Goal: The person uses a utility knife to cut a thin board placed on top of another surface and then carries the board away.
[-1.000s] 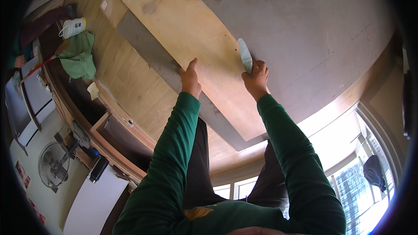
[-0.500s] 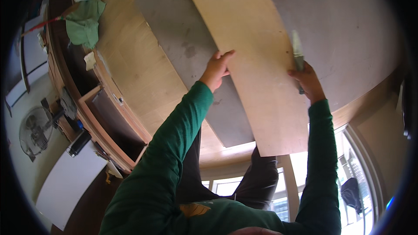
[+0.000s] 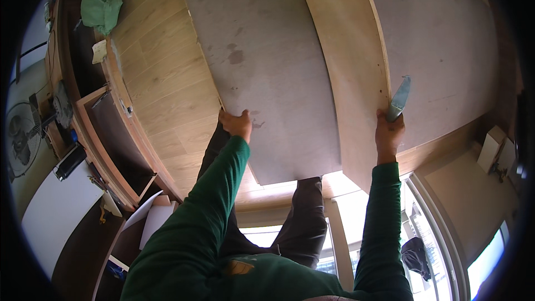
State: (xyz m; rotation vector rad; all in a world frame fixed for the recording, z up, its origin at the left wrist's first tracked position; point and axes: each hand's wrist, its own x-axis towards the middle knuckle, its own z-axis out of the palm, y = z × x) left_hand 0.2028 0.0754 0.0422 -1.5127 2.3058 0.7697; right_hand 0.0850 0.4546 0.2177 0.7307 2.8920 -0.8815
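My left hand (image 3: 237, 125) is closed on the left edge of a grey board (image 3: 267, 72), with the thumb over its top face. Dark stains mark that face. In my right hand (image 3: 389, 134) is a flat, tapered grey-green hand tool (image 3: 399, 98), pointing away from me; its exact kind is unclear. The right thumb lies at the right edge of a long pale plywood board (image 3: 345, 44). This plywood overlaps the grey board's right side. Beyond it, to the right, lies a larger grey panel (image 3: 446, 56).
Light wood planks (image 3: 150, 50) run along the left. Farther left are a green cloth (image 3: 106, 3), an open wooden frame (image 3: 114, 142), a fan (image 3: 23, 134) and a white panel (image 3: 58, 217). My legs (image 3: 301, 223) are beneath the boards, with bright windows below.
My left hand has gone from the plywood's left edge to the grey board's left edge. The plywood sits farther right, showing more grey board. The tool in my right hand now tilts rightward.
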